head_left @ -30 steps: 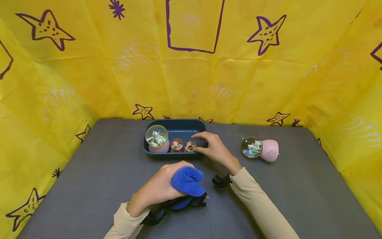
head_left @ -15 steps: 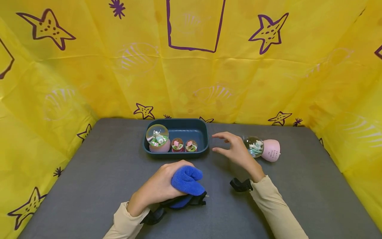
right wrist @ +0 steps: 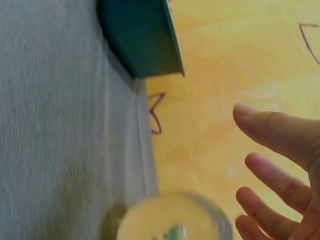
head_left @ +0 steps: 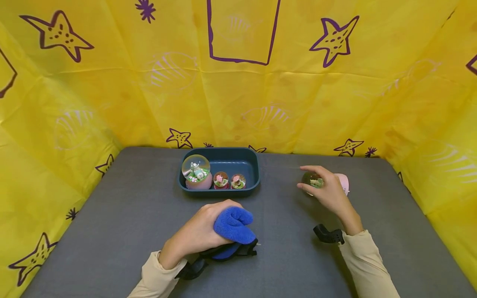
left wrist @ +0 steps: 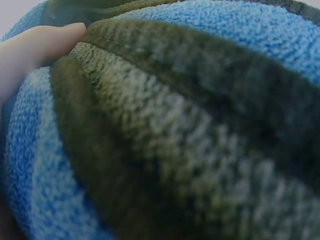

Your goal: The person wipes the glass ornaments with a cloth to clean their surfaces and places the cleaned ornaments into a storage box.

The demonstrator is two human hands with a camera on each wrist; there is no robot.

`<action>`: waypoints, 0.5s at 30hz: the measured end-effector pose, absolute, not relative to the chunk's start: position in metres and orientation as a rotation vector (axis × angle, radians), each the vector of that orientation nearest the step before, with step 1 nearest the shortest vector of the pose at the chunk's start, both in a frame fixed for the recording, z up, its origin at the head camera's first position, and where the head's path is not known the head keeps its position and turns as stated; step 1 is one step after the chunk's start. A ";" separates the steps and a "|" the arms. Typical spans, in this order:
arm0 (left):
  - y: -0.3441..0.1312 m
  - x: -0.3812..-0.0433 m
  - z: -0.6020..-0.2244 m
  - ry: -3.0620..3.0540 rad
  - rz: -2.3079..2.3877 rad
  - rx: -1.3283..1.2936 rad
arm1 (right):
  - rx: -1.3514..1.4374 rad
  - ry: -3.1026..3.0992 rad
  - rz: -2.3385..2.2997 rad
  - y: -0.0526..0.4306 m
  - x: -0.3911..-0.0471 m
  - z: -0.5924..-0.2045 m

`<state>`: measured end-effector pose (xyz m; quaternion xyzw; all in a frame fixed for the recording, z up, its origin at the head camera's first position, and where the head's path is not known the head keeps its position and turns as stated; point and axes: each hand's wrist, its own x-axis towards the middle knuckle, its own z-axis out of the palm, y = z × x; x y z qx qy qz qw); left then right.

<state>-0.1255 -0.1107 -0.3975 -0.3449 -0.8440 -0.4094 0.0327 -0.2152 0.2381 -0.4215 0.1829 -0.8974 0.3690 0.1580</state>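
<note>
My left hand grips a folded blue towel with black edging above the front middle of the table. Its fleecy surface and dark trim fill the left wrist view, with one fingertip on it. A large snow globe with a pink base lies on its side at the right. Over it hovers my right hand, thumb and fingers spread apart and partly hiding it. In the right wrist view the globe's clear dome shows below the fingers, apart from them.
A dark teal tray stands at the back middle. In it are a large upright snow globe and two small ones, a left one and a right one. Yellow printed cloth walls the grey table.
My right hand has left the small snow globe in the tray and moved right, over the lying snow globe. The left hand keeps its hold on the towel in the same place.
</note>
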 end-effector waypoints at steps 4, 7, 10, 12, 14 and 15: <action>-0.111 -0.126 -0.398 -2.572 -1.298 -1.069 | 0.447 -2.571 1.001 0.255 -0.212 -0.421; -0.111 -0.127 -0.400 -2.554 -1.324 -1.088 | 0.381 -2.564 1.010 0.268 -0.209 -0.422; -0.111 -0.128 -0.401 -2.547 -1.353 -1.103 | 0.349 -2.546 1.066 0.279 -0.206 -0.424; -0.111 -0.128 -0.403 -2.540 -1.389 -1.109 | 0.340 -2.545 1.096 0.286 -0.206 -0.427; -0.111 -0.129 -0.404 -2.535 -1.468 -1.098 | 0.321 -2.561 1.124 0.292 -0.206 -0.430; -0.112 -0.130 -0.405 -2.527 -1.512 -1.094 | 0.307 -2.581 1.124 0.294 -0.206 -0.432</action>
